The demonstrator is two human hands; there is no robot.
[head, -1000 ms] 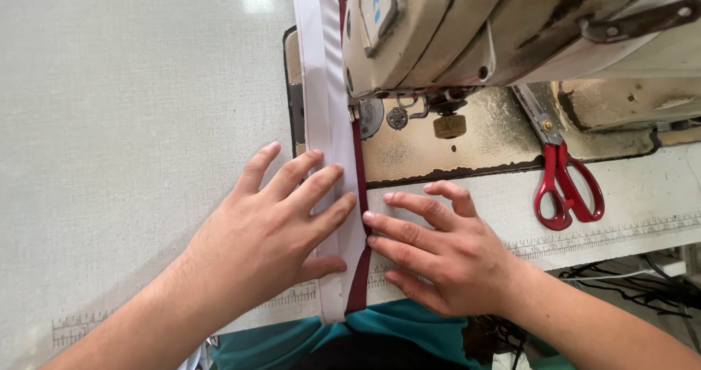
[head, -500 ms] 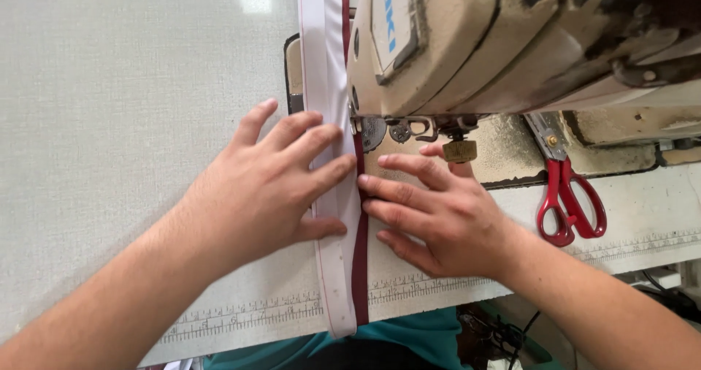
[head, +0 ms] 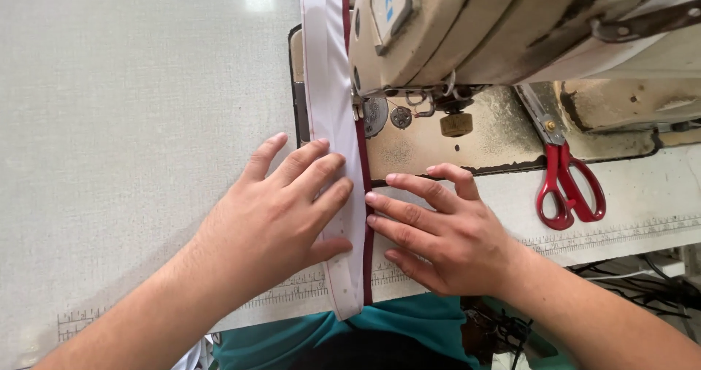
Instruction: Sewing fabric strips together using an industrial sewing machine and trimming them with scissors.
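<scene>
One label shows: a pale rectangular nameplate (head: 389,5) fixed to the front of the cream sewing machine head (head: 467,27), near the far edge of the tabletop (head: 131,121). It has a thin raised border and blue lettering, and runs off the top of the view. No packages, signs or screens are visible.

White strip (head: 330,165): less of it hangs over the tabletop (head: 131,136) edge than before; both hands sit nearer the sewing machine (head: 467,34).

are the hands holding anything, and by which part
Nothing is gripped: left hand presses flat on the white fabric strip, right hand fingertips against its maroon edge.
</scene>
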